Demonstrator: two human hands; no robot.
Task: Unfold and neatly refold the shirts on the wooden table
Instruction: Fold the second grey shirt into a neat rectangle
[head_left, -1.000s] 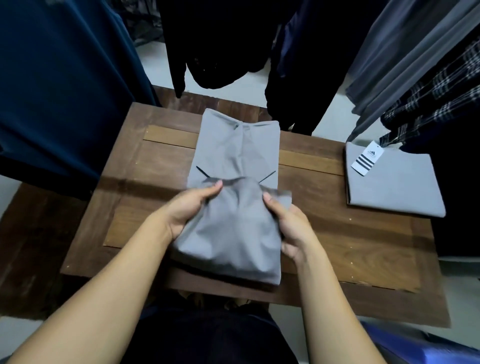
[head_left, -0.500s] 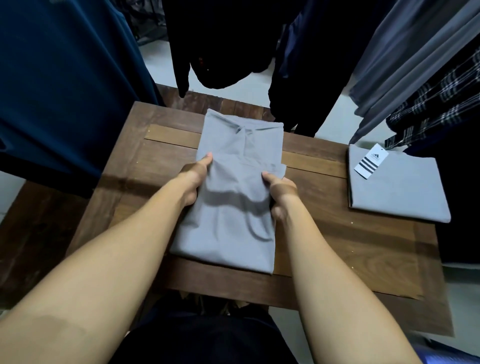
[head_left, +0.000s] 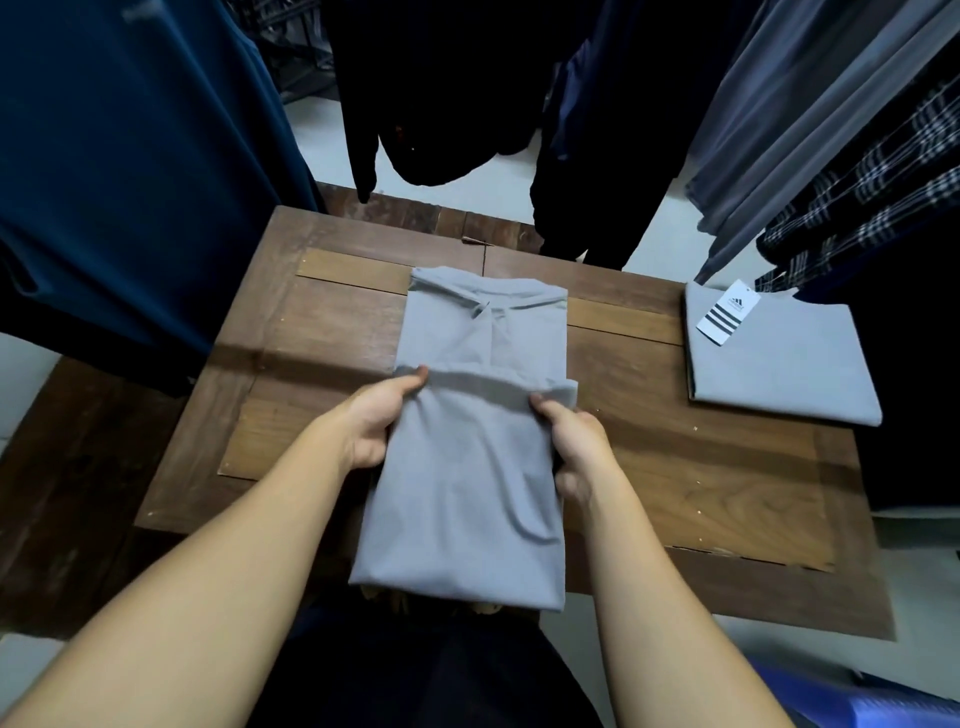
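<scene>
A grey shirt (head_left: 467, 493) is laid lengthwise at the middle of the wooden table (head_left: 701, 467), its near half doubled up. The raised edge is gripped at either side by the left hand (head_left: 374, 421) and the right hand (head_left: 571, 436), thumbs on top and fingers curled beneath. A second folded shirt (head_left: 779, 364) bearing a striped tag (head_left: 727, 312) is set at the table's right end. The table is ringed by dark hanging garments (head_left: 130, 156) over a pale floor (head_left: 665, 244).

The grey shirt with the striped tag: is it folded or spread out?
Folded. The tagged shirt lies as a compact rectangle on the table, no sleeves sticking out.
</scene>
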